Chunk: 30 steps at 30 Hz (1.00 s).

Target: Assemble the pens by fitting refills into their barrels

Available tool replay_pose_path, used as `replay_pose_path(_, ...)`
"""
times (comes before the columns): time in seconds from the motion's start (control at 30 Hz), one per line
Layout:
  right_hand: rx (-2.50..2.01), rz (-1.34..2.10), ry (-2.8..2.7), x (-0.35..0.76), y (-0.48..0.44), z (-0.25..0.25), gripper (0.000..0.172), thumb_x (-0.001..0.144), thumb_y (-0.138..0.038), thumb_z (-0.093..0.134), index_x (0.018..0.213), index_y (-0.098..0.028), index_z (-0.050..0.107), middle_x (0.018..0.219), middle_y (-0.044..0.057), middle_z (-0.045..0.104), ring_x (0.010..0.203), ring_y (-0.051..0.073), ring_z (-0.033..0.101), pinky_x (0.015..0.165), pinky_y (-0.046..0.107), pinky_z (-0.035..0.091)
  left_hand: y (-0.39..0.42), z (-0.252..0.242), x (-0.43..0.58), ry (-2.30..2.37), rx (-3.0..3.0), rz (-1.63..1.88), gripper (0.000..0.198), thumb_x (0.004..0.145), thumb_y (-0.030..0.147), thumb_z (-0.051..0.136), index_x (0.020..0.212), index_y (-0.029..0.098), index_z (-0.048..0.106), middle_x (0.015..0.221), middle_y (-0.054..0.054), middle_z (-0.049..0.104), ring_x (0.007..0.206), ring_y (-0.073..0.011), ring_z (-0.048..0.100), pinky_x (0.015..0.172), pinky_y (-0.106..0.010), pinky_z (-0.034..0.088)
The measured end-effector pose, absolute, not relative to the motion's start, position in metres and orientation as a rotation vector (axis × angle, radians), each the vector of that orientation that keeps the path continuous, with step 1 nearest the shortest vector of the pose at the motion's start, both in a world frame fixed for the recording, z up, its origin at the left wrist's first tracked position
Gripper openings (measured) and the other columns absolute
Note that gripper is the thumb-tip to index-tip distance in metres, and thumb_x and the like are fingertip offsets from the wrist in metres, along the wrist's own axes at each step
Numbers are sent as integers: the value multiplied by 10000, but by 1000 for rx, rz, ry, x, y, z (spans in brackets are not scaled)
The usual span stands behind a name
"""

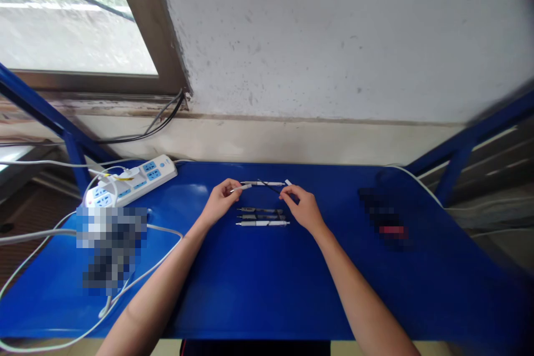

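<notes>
No text, brand or number can be read: any print on the power strip (142, 178) at far left or on the three pens (262, 217) in the middle is too small or blurred to make out.

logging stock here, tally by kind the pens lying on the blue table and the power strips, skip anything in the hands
Pens in the near row: 3
Pens beyond that row: 1
Power strips: 1
Total: 5
</notes>
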State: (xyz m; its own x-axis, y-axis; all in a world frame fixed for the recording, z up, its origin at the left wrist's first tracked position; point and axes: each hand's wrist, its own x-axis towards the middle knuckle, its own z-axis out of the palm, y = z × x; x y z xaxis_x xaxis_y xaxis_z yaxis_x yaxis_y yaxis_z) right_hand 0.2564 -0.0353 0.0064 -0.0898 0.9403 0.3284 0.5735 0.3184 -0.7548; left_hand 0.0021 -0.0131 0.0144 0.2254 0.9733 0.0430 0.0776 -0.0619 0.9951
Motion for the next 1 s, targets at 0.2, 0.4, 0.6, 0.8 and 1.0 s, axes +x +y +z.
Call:
replay_pose_path(0.2,-1302,748,-1796,253,-37,8,158,891,-299,527,820,-224,646,768,9,697,755,199,647,721,305,445,-14,14,1,1057,1427,1010,276,827,425,615,925,171,572,657,26,547,553,-89,469,529,-201,344)
replay_pose_path(0.4,-1318,811,-1741,252,-36,8,150,875,-310,554,815,-218,657,725,3,680,688,187,618,674,300,441,-13,15,0,1059,1439,979,301,827,450,608,943,173,599,642,21,557,549,-97,475,522,-204,346)
replay_pose_path(0.6,-1265,1039,-1571,258,-32,6,181,820,-364,632,772,-196,677,720,14,661,702,190,617,696,312,464,-14,17,0,1078,1437,951,327,828,481,588,872,159,628,632,16,554,563,-104,476,543,-218,352)
replay_pose_path(0.8,-1089,1249,-1282,256,-33,6,176,785,-374,702,857,-213,697,681,-6,637,624,154,593,653,302,480,-14,18,1,1124,1555,886,416,864,510,520,714,144,645,553,21,509,530,-99,434,533,-225,312)
replay_pose_path(1.0,-1023,1308,-1194,248,-35,7,272,841,-435,639,928,-192,725,826,74,718,753,206,671,713,361,535,-16,20,4,1090,1524,920,301,840,448,583,830,154,644,630,19,563,565,-99,473,554,-216,352)
